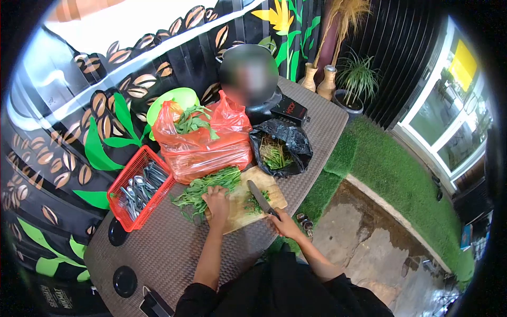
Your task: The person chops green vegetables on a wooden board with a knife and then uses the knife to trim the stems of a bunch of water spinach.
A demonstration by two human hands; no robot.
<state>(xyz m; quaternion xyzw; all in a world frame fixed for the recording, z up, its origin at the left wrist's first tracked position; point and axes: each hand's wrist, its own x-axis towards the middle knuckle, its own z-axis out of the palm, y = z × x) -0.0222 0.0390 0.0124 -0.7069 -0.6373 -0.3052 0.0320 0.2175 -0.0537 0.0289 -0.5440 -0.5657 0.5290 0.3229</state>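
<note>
My left hand [216, 202] presses down on a bunch of leafy greens [211, 186], its fingers bent over the stems at the left edge of a wooden cutting board [236, 219]. In my right hand [285, 224] is the handle of a kitchen knife [258, 195]. The blade points away from me over the board, beside a small pile of chopped greens [253, 205]. Part of the bunch lies off the board on the table.
Behind the board stand a red plastic bag [206, 153] with greens on top and a black plastic bag [303, 153] of stems. A red basket [118, 196] of cutlery is at left. Black saucers [125, 281] sit on the woven table [179, 253]. A large pot [248, 74] stands at the back.
</note>
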